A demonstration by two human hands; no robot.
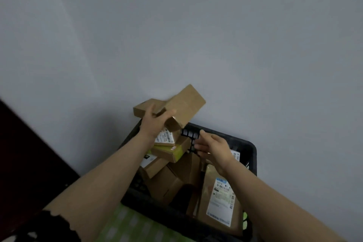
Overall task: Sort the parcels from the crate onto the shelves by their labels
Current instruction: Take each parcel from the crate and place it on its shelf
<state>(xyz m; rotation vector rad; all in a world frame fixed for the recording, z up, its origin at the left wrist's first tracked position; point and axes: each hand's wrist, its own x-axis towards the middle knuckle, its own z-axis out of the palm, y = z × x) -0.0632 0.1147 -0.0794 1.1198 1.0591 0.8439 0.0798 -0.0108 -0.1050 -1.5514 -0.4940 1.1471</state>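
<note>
Just the head view here, and it sits at a tilt. The left hand (155, 124) is up over the far left corner of the black crate (245, 144), with fingers and thumb wrapped round a long brown parcel (186, 102). Blur smears that parcel. A second cardboard edge juts out to the left behind the hand, and whether that makes one box or two can't be told. Only plain cardboard faces the camera.

The right hand (214, 149) hovers low over the crate's far side, fingers half curled and loose, thumb raised, with nothing seen in its grasp. Its fingertips are just beside the crate's mesh wall; touching or not, can't say.

Inside the crate is a heap of brown parcels. The tall parcel (220, 200) on the right shows a white label, its print too soft to read. A green-edged box (172, 152) lies beneath a white-labelled box (165, 137), which is half hidden by the left wrist. Both forearms cover parts of the near rim.

The crate rests on a green-and-white patterned surface (129, 224), of which only a sliver shows. It stands close against a plain grey wall (176, 25). There's a dark brown panel (25, 153) at left, door or furniture, hard to tell. A black scalloped sleeve (57, 226) is cut off at the bottom corner.
</note>
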